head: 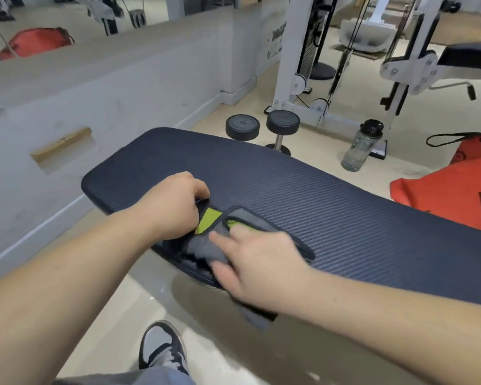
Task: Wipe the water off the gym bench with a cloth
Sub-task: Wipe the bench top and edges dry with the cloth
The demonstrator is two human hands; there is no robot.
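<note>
one cloth (203, 248) on ribbed bench (345, 207); dumbbells (282, 122), bottle (360, 147) behind

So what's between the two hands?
The cloth: its green patch shows between the left hand and the right hand, on the bench, in the head view.

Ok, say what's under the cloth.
The bench pad; one end of the cloth hangs off its near edge. The left hand and right hand sit on it, so any water beneath is hidden.
</note>
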